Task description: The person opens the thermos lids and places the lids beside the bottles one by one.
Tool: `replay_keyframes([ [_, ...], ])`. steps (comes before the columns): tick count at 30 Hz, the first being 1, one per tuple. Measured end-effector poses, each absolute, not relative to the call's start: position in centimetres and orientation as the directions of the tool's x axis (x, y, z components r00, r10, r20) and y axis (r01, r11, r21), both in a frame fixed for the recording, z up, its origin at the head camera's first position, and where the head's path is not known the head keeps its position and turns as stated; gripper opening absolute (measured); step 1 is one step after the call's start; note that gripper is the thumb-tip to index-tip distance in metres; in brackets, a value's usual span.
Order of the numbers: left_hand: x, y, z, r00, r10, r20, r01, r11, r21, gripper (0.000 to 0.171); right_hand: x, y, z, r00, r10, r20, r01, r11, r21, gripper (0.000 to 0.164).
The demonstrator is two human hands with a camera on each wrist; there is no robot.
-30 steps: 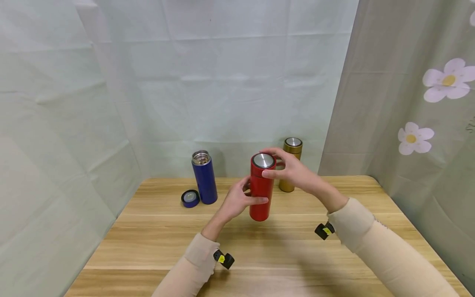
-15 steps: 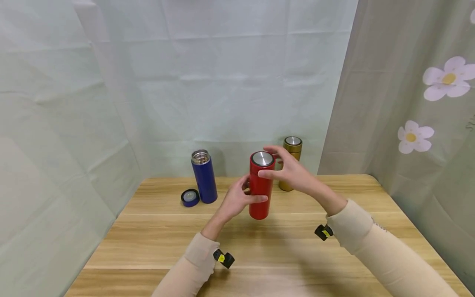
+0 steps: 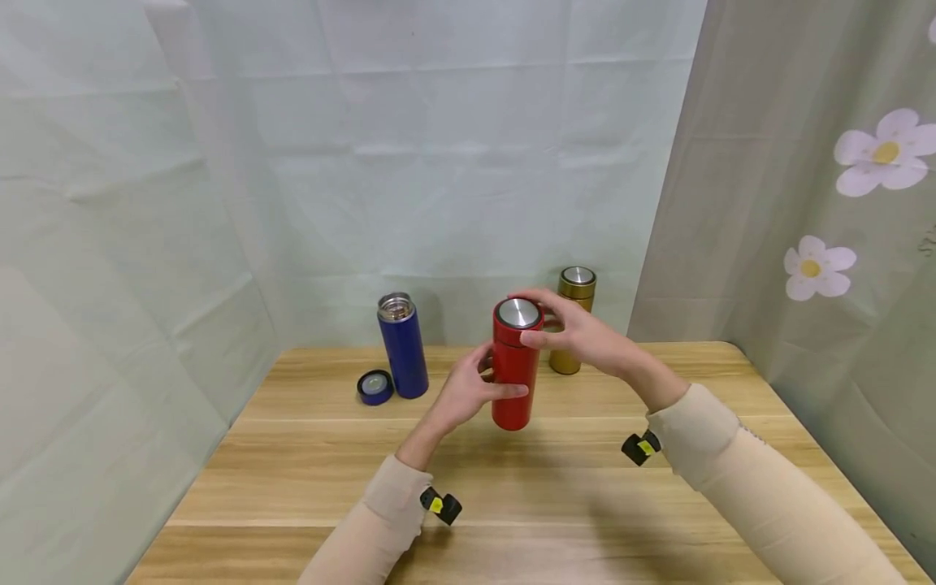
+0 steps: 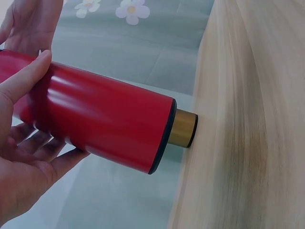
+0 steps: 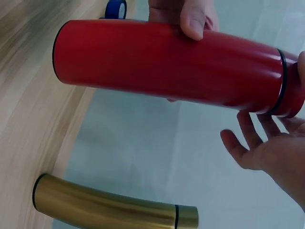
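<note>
A red thermos bottle (image 3: 513,382) with a steel-topped lid (image 3: 518,313) is held upright above the table, its base apart from the wood in the left wrist view. My left hand (image 3: 465,393) grips the middle of its body, thumb across the front and fingers curled behind. At the top, my right hand (image 3: 578,331) holds the lid between thumb and fingers. Seen from the right wrist, the thumb (image 5: 302,67) lies on the lid, while some fingers (image 5: 248,136) spread below it. The lid sits on the bottle, with a dark seam line between them.
A blue thermos (image 3: 404,349) without its lid stands at the back left, with its blue lid (image 3: 375,388) upside down beside it. Behind my right hand stands a lidded gold thermos (image 3: 565,362). A pale cloth (image 3: 468,162) hangs behind the wooden table (image 3: 292,471).
My right hand's thumb shifted left along the lid, then back right, as the hand turned about it. My left hand and the red thermos stay almost in place.
</note>
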State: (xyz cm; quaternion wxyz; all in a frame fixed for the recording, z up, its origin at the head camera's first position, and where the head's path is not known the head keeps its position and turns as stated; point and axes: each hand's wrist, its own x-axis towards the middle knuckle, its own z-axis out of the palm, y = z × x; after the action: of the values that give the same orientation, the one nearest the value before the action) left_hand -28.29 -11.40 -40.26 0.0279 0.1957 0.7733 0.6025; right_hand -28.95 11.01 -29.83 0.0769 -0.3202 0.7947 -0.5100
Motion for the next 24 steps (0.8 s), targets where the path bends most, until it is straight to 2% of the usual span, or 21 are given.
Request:
replay_keyframes([
  [5,-28.3,-11.4,-40.2,-0.921,0.341,0.190,0.269,0.200,0.942,0.074,-29.1,11.3,-29.8,-0.787,-0.596,0.158,-0.379,0.265,-0.887,0.064],
  [11,-28.3,-11.5,-40.2,-0.928,0.320,0.189,0.258,0.188,0.948,0.073,-28.4,10.1,-30.0,-0.855,-0.472,0.213,-0.397,0.332,-0.856,0.076],
  [18,-28.3,-11.6,-40.2,-0.932,0.313,0.183,0.249,0.189,0.950,0.073,-28.1,9.4,-30.6,-0.878,-0.399,0.264,-0.411,0.347,-0.843,0.070],
  [24,-28.3,-11.5,-40.3,-0.927,0.325,0.186,0.256,0.187,0.948,0.072,-28.5,10.1,-30.4,-0.847,-0.474,0.241,-0.397,0.261,-0.880,0.061],
])
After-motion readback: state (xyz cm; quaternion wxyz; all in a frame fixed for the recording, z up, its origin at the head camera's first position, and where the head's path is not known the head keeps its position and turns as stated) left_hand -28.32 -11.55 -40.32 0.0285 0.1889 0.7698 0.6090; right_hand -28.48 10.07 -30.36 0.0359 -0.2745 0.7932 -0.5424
